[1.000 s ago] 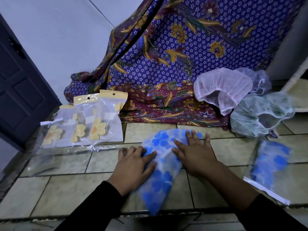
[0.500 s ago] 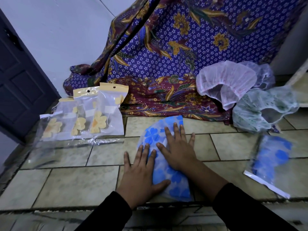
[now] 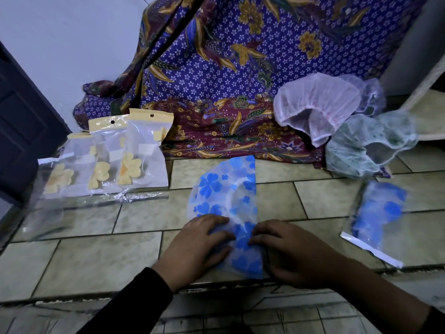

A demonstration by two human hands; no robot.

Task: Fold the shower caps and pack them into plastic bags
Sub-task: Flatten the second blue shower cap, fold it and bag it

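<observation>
step: folding the blue shower cap (image 3: pixel 224 194), now a half circle | hands: left hand (image 3: pixel 199 244) and right hand (image 3: pixel 291 254) pinch its near end with bent fingers | place: flat on the floor tiles (image 3: pixel 84 256), middle, near | next: I think lift the near end over to the far end, edges even | look: thin, see-through, blue flowers

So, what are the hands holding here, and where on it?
The left hand and right hand each pinch the blue-flowered shower cap at its near end.
</observation>
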